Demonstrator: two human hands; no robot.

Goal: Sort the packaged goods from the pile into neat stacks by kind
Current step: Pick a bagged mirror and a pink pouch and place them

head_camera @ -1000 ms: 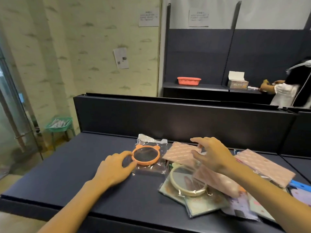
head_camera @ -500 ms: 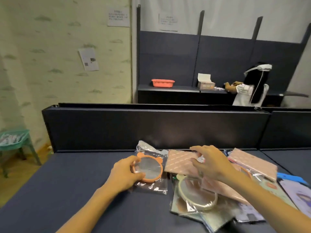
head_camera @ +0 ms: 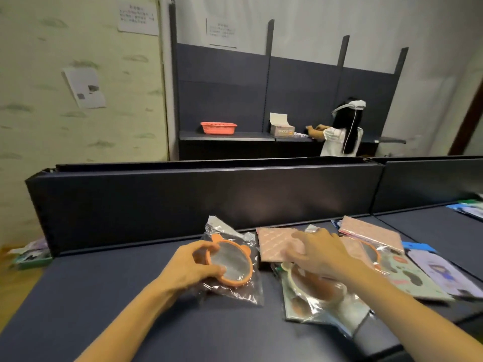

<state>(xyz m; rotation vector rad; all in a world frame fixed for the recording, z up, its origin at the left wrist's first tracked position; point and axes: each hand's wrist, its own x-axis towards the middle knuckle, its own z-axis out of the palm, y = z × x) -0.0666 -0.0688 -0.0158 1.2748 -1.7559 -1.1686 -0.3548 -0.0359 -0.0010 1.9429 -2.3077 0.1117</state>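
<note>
Pale patterned wallpaper (head_camera: 39,126) with a taped sheet covers the left wall; farther back, dark shelving (head_camera: 261,100) carries a red basket (head_camera: 218,128) and an open box (head_camera: 281,126), where another person (head_camera: 342,131) stands. Up close, a matte dark table (head_camera: 91,296) runs wide, bare on its left half, closed behind by a low dark panel (head_camera: 183,199). The left hand (head_camera: 190,267) grips a round orange mirror (head_camera: 230,262) in a crinkled clear bag, tilted up off the table. Just right, the right hand (head_camera: 321,252) pinches a pink quilted pack (head_camera: 274,244) atop the pile (head_camera: 366,278): a cream mirror (head_camera: 313,286), another pink pack (head_camera: 371,231), and flat printed packets (head_camera: 413,278) reaching toward the right edge.
</note>
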